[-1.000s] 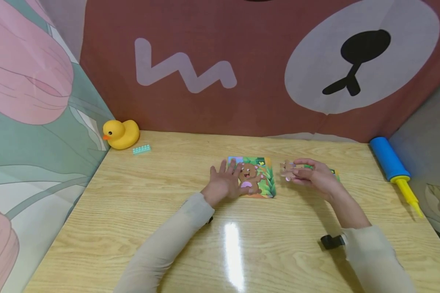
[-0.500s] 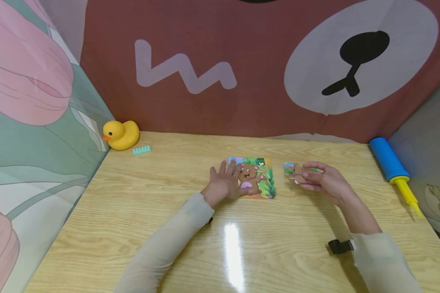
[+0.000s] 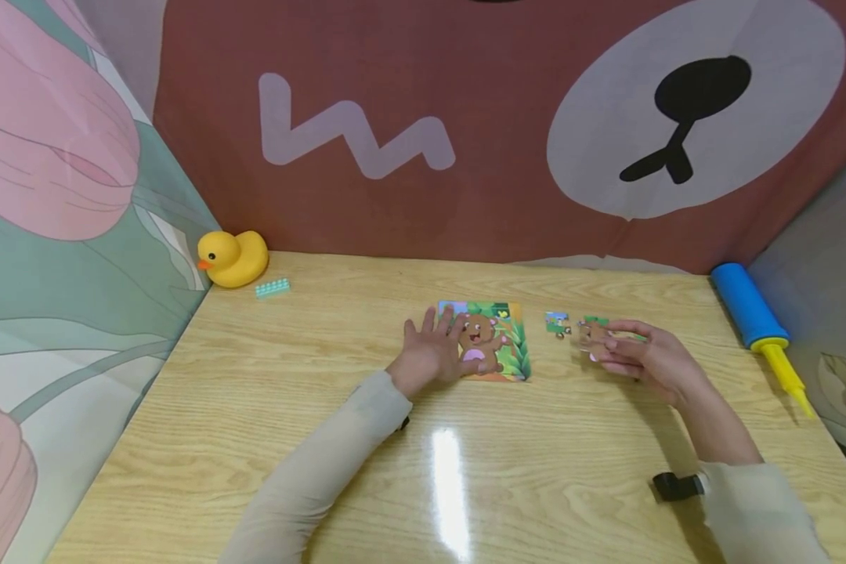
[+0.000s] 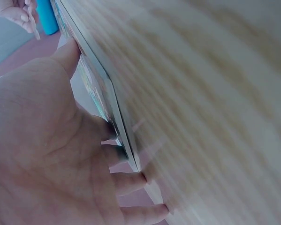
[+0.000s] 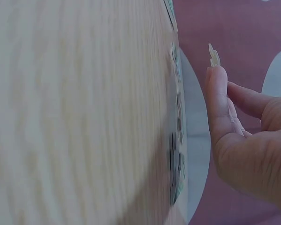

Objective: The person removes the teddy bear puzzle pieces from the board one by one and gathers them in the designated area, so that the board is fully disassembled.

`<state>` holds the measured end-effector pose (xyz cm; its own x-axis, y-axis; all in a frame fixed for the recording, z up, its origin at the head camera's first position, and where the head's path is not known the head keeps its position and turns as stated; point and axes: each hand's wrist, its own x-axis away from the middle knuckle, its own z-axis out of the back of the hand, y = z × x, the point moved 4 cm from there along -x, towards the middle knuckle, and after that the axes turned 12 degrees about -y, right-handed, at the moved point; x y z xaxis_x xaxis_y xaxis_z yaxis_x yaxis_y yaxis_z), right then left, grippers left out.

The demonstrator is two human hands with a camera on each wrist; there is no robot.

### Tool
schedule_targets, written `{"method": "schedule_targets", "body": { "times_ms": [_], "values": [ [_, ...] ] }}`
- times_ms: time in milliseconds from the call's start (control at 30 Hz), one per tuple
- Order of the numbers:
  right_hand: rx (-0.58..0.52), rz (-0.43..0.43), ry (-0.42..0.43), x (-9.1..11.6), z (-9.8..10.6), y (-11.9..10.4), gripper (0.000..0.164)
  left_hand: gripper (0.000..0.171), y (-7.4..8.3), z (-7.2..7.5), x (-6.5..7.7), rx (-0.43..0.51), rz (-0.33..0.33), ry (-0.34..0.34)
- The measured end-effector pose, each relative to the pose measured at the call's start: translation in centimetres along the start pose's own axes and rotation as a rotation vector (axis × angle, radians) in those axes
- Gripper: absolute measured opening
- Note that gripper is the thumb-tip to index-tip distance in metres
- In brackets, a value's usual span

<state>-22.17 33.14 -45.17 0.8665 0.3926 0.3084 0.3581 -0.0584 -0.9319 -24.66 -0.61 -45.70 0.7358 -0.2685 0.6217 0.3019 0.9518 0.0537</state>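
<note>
My left hand point(image 3: 430, 356) rests with spread fingers on the left part of a bear puzzle board point(image 3: 511, 345). In the left wrist view, its thumb and fingers point(image 4: 131, 183) lie along the thin edge of the board. To the right, my right hand point(image 3: 652, 360) pinches a brown puzzle piece point(image 3: 594, 335) between thumb and fingers, raised above the table. The right wrist view shows this piece edge-on point(image 5: 215, 56). Several loose puzzle pieces point(image 5: 177, 164) lie below the hand, partly hidden by it in the head view. Another loose piece point(image 3: 557, 323) lies between board and hand.
A yellow rubber duck point(image 3: 234, 260) and a mint toy brick point(image 3: 272, 288) stand at the back left of the wooden table point(image 3: 310, 439). A blue and yellow pump point(image 3: 754, 313) lies along the right side. Printed cloth walls point(image 3: 465, 211) border the table.
My right hand has moved to the right with the puzzle piece, uncovering a loose piece beside the board. The left hand has stayed on the board.
</note>
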Motion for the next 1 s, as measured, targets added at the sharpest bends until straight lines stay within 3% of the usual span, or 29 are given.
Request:
{"method": "schedule_targets", "body": {
  "times_ms": [433,867,1000],
  "values": [
    [-0.015,-0.031,0.034,1.6,1.6,0.8,0.033,0.092,0.1,0.0,0.0,0.003,-0.004,-0.009],
    [0.015,-0.071,0.026,1.8,1.6,1.4,0.038,0.092,0.1,-0.2,-0.1,-0.008,-0.003,0.000],
    [0.073,-0.077,0.025,1.6,1.5,1.4,0.036,0.091,0.1,-0.1,-0.1,-0.014,0.004,0.004]
  ]
}}
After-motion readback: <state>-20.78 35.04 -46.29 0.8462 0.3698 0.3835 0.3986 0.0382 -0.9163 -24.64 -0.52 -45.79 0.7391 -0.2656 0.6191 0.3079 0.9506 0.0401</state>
